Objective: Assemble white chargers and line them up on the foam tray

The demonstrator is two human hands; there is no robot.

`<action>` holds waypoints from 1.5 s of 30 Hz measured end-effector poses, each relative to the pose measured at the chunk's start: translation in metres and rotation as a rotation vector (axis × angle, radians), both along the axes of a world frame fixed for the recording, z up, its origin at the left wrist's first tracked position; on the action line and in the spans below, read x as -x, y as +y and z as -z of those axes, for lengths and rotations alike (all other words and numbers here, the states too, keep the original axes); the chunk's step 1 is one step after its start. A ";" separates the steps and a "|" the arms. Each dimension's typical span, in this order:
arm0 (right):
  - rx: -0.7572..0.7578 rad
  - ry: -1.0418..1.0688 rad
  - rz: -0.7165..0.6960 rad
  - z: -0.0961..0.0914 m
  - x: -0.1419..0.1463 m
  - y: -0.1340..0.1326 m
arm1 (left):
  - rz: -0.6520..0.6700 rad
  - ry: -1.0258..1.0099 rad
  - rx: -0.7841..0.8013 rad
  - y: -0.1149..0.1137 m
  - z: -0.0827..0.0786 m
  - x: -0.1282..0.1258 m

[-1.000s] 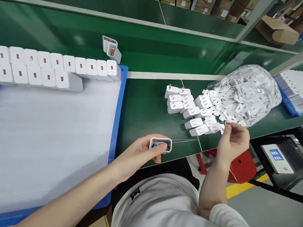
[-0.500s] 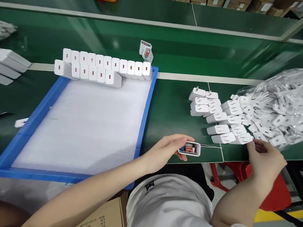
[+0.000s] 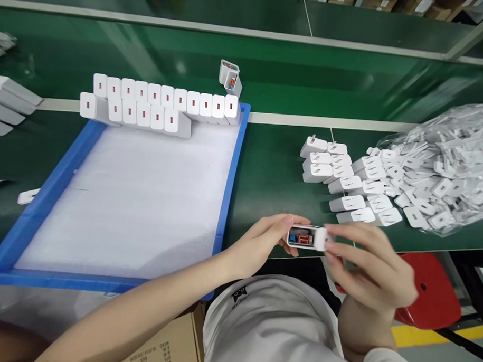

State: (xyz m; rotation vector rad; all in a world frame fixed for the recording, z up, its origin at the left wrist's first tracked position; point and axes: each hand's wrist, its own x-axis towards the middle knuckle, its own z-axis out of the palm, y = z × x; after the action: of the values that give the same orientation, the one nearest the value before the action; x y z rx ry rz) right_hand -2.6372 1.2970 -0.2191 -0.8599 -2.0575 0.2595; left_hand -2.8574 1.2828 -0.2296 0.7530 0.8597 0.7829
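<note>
My left hand [image 3: 269, 237] is closed around a white charger housing [image 3: 298, 248], whose open end faces up and shows red and blue electronic parts inside. Pinched in the fingertips of my right hand [image 3: 375, 262] is a small white end cap [image 3: 321, 238]. It is at the right edge of the housing's opening, covering part of it; whether the two touch, I cannot tell. To the right stand several white chargers with plug prongs [image 3: 351, 203], beside a heap of loose white caps [image 3: 418, 182] spilling from a clear plastic bag [image 3: 461, 125].
A blue-rimmed tray [image 3: 227, 201] with a white liner lies at left, with two rows of white chargers [image 3: 149, 112] along its back edge. Two open housings [image 3: 230, 77] stand behind its right corner. A red stool [image 3: 435, 293] is below the bench at right.
My right hand has moved left from the loose caps to the housing, bringing an end cap with it. My left hand still holds the housing in nearly the same place.
</note>
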 end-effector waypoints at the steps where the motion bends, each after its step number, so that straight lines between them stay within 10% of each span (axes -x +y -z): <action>1: -0.014 -0.011 -0.082 -0.001 0.010 -0.001 | -0.004 0.002 -0.001 0.000 0.000 0.000; 12: -0.015 -0.002 -0.235 0.007 0.018 0.002 | 0.009 0.084 -0.159 -0.001 -0.005 0.000; 19: 0.465 0.395 0.086 0.013 0.026 -0.008 | -0.002 0.294 -0.460 -0.004 -0.007 0.003; 25: 0.710 0.388 -0.031 0.023 0.027 -0.011 | -0.035 0.374 -0.670 -0.004 0.001 0.006; 45: 0.540 0.449 0.031 0.022 0.056 -0.014 | -0.160 0.548 -0.694 -0.007 0.000 0.004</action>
State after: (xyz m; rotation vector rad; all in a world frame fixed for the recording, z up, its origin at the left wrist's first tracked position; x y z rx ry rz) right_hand -2.6931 1.2828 -0.2410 -1.0363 -1.5665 0.9336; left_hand -2.8611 1.2763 -0.2293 1.5767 1.1570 1.0549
